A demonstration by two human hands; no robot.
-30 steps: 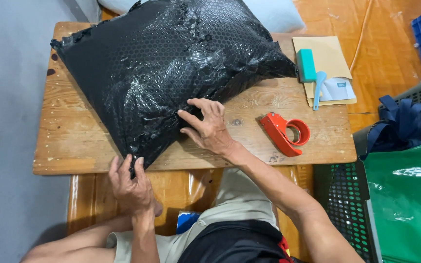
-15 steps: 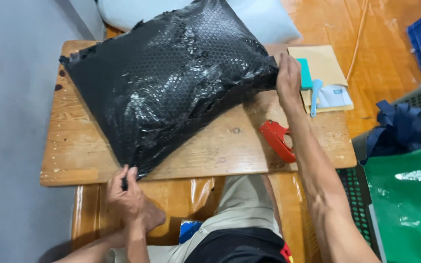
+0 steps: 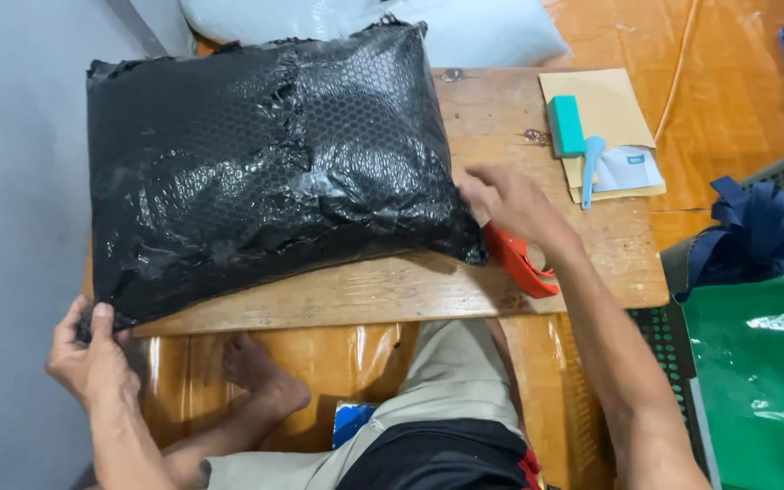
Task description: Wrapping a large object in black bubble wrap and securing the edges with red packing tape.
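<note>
Parcel (image 3: 274,172) fills most of the low wooden table (image 3: 392,290): a big, soft bundle in black bubble wrap, lying w/ its long side left-to-right, near-left corner hanging off the table edge. Left hand (image 3: 93,358) sits at that overhanging corner, fingers curled round the wrap edge, thumb on top, i.e. pinching it, not just resting. Looks like the step in hand is squaring the bundle on the table; to do it well, I'd judge the left pinch should stay low and firm so the film doesn't tear, and the pull should go along the table rather than up. Bare foot (image 3: 265,381) rests on the orange floor below the near edge, btw the two arms. Right hand (image 3: 505,200) is at the parcel's right end, fingers loosely bent against or just beside the wrap; can't tell if it actually grips film or only presses. It also hovers directly over the red tape dispenser (image 3: 519,259), which lies just right of the parcel's near-right corner; worth keeping the bundle off it. Further right and far: brown envelope (image 3: 596,104) w/ a teal block (image 3: 566,125) and small blue tool (image 3: 590,163) on top. Green bag (image 3: 759,381) stands off the table, near right.
</note>
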